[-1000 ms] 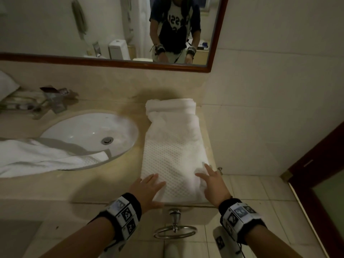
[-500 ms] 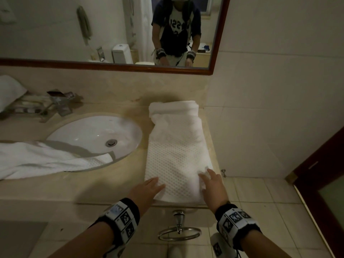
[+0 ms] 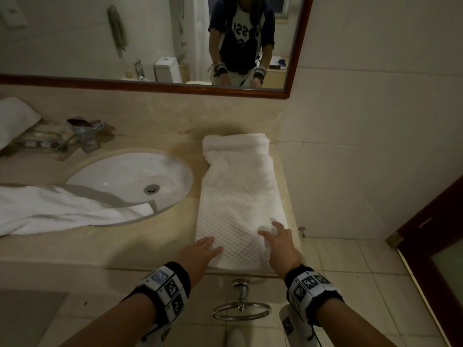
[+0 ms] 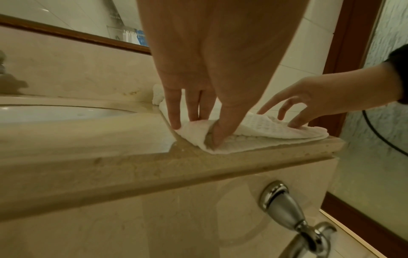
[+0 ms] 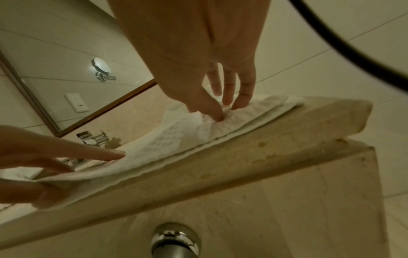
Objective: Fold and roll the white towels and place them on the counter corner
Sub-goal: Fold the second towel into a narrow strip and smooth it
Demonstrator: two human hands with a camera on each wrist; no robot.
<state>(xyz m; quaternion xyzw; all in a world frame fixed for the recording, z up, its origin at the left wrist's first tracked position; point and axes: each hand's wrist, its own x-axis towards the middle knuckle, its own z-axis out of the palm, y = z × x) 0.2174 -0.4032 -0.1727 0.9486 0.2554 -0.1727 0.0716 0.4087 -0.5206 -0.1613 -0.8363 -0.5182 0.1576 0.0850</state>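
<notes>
Folded waffle towel [image 3: 238, 216] lies as a long strip on the counter [image 3: 150, 236], its near end at the front edge under both hands, its far end against a rolled towel [image 3: 235, 144] by the back wall. Left hand [image 3: 198, 256]: thumb tucked under the near-left corner, fingers [image 4: 176, 111] curled over the top, so the corner is pinched and lifted clear of the stone. Right hand [image 3: 280, 246]: fingertips [image 5: 217, 116] bunch a small pucker of cloth at the near-right side. A second ago both hands lay flat on the strip; now they gather the edge. Judgement: smoothing is done and the roll toward the wall is starting. Outward: a second, unfolded towel [image 3: 57, 209] drapes over the sink [image 3: 130, 179] rim, still to do.
</notes>
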